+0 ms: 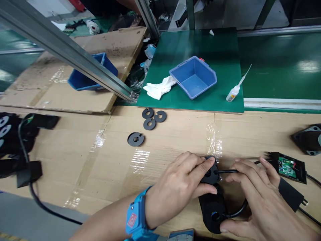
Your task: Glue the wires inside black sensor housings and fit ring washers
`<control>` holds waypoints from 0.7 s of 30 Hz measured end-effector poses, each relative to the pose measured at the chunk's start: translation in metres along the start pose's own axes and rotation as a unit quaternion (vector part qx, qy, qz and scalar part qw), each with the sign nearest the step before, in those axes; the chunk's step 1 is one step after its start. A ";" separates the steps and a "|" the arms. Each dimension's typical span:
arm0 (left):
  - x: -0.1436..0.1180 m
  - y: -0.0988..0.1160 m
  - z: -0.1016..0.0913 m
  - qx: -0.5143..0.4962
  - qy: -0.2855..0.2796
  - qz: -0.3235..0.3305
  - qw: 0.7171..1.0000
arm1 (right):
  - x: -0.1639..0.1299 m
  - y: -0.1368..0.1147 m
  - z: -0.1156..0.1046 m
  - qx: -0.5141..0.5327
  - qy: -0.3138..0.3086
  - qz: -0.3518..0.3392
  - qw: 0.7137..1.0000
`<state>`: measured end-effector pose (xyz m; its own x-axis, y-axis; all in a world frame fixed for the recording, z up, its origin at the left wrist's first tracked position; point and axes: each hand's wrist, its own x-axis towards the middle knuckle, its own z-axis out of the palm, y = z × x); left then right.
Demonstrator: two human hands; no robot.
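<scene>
Your left hand (182, 182) lies palm-down, fingers curled around the black disc part (210, 172), thumb beneath it. Just right of that disc, your right hand (258, 197) pinches the black cable (227, 171) between its fingertips. A second black part (212, 209) sits below the disc, partly hidden by both hands.

I count four loose black slotted discs (148, 123) on the cardboard, two blue bins (193, 77), one glue bottle (233, 93), one white cloth (158, 87), one green circuit board (288, 167), and two hands: left hand (179, 187), right hand (260, 201).
</scene>
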<state>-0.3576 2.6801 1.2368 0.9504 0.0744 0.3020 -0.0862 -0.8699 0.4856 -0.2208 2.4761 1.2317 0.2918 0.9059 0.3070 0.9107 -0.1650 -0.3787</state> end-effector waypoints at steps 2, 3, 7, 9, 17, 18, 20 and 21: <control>0.001 0.002 -0.002 0.011 -0.011 -0.004 1.000 | 0.000 -0.001 0.001 -0.003 -0.001 -0.001 1.000; 0.002 0.002 -0.003 0.018 -0.019 -0.003 1.000 | 0.000 -0.001 0.001 -0.006 -0.001 -0.001 1.000; 0.004 0.001 -0.003 0.030 -0.034 0.017 0.999 | 0.001 0.001 -0.002 -0.017 -0.001 -0.006 1.000; 0.003 0.000 -0.001 0.033 -0.026 0.025 0.999 | 0.004 0.003 -0.007 -0.032 -0.011 -0.026 0.999; -0.007 -0.001 0.006 0.078 -0.012 0.048 0.996 | -0.003 -0.014 -0.003 -0.083 0.000 -0.121 0.989; -0.006 -0.003 0.004 0.053 -0.013 0.044 0.998 | -0.006 -0.017 0.001 -0.077 0.008 -0.096 0.992; -0.003 -0.011 0.002 -0.063 -0.032 0.018 0.997 | -0.013 -0.021 0.008 -0.077 0.020 -0.071 0.994; -0.001 -0.014 0.001 -0.143 -0.046 -0.007 0.989 | -0.015 -0.022 0.009 -0.087 0.016 -0.074 0.993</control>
<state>-0.3567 2.6919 1.2284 0.9742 0.0290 0.2236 -0.1412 -0.6947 0.7053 -0.2483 2.4696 1.2271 0.1581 0.9131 0.3758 0.9802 -0.0992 -0.1714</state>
